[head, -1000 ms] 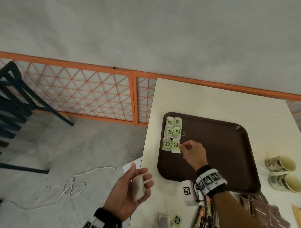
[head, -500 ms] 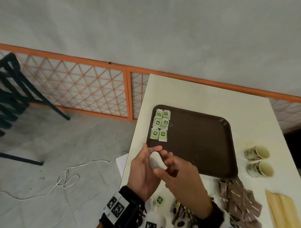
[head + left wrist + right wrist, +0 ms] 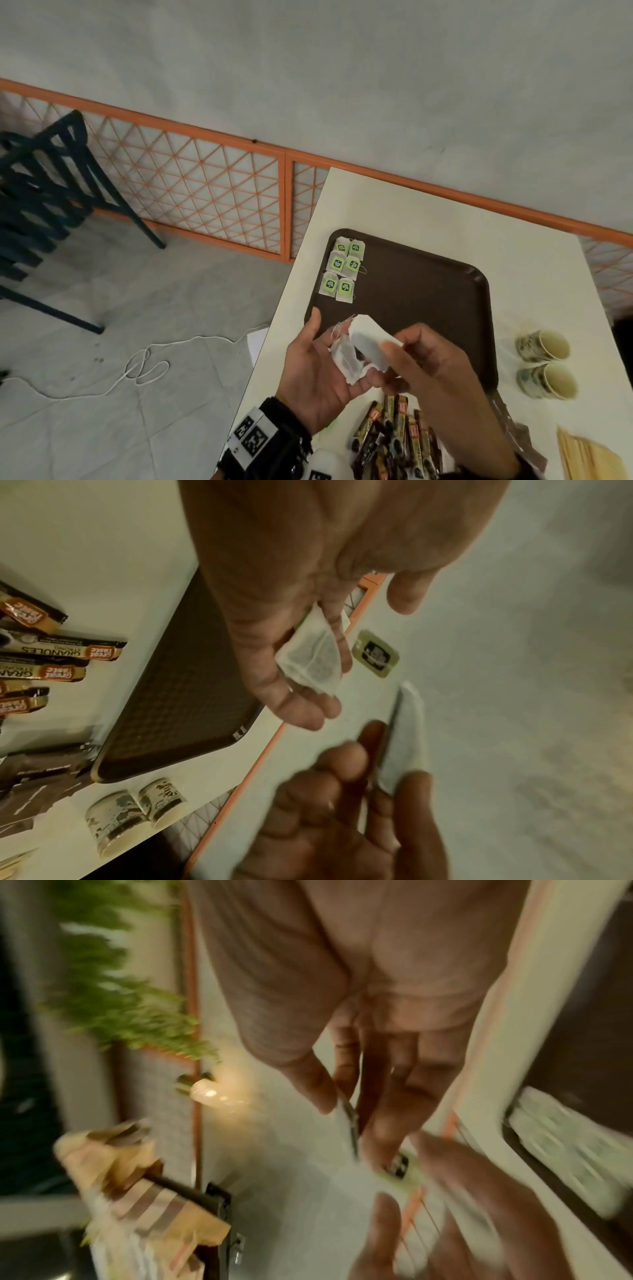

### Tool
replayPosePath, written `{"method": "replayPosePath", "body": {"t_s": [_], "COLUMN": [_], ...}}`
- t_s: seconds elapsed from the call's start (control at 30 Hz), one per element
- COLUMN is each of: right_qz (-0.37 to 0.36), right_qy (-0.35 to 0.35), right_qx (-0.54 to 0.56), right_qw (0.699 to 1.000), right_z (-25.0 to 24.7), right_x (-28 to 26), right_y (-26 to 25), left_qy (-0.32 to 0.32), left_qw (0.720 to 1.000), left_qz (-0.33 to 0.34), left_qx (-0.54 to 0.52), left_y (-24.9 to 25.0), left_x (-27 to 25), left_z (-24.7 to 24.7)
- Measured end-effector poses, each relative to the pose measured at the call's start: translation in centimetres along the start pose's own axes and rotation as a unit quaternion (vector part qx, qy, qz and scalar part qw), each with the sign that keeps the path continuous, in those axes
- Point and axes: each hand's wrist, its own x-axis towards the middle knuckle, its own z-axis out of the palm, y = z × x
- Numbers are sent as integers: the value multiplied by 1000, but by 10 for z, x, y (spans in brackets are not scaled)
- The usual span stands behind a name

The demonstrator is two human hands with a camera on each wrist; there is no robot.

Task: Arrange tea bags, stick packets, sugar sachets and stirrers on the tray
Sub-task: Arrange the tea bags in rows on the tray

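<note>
At the far left of the head view a stack of dark chairs [image 3: 44, 202] stands on the grey floor, with a white cord [image 3: 144, 366] looped near the table's edge. On the cream table [image 3: 428, 219] lies the brown tray [image 3: 445, 308], its long axis running left to right; in its far left corner six tea bags [image 3: 340, 270] lie flat in two columns of three, green tags up, long axes pointing away from the person. The print on those tags is too small to read. Above the tray's near left corner the left hand [image 3: 318, 370] is palm up with fingers loosely curled, cradling a white tea bag [image 3: 347, 359] against its fingers; in the left wrist view that tea bag [image 3: 313, 664] shows dark leaf through the paper, and a green tag [image 3: 375, 653] hangs beside it. Just to the right, the right hand [image 3: 431, 373] pinches a second white tea bag [image 3: 371, 339] between thumb and fingers, its long axis slanting up and to the left. Nearer the person, stick packets [image 3: 394, 435] lie in a loose heap, long axes mostly pointing away; the left wrist view reads "Great Taste" and "GRANULES STRONG" on them. Brown sachets [image 3: 37, 777] lie beside the tray's corner. Further right, two patterned paper cups [image 3: 544, 365] lie on their sides, mouths to the right, and pale wooden stirrers [image 3: 585, 459] sit at the near right corner.
</note>
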Motion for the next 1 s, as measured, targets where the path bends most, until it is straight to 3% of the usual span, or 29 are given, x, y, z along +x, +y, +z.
{"method": "replayPosePath", "body": {"t_s": [0.1,0.2,0.27,0.43,0.57,0.67,0.77,0.87,1.0], "right_qz": [-83,-168,-208,-241,-293,-352,-392,-351,-176], "right_qy": [-17,-3,3,-23,9,59,16,-58,36], "right_qx": [-62,-146,-218,-301,-330,-373,-412,-389,-225], "right_qw": [994,975,954,922,897,856,823,850,958], "right_z": [-16,-37,-48,-66,-69,-56,-27,-2,7], "right_x": [-6,-11,-14,-11,-7,-4,0,-3,7], "right_y": [-25,-49,-61,-68,-65,-50,-14,22,45], "left_qy": [4,59,79,18,18,30,36,61,117], "left_qw": [998,987,967,901,857,872,912,914,837], "left_qz": [-39,-48,-6,158,202,110,32,43,78], "left_qx": [55,141,244,404,474,475,407,399,529], "left_y": [-2,-2,1,20,27,19,14,18,34], "left_x": [6,15,15,-3,-15,-22,-20,-16,-17], "left_z": [-3,-16,-21,7,28,33,27,8,-19]}}
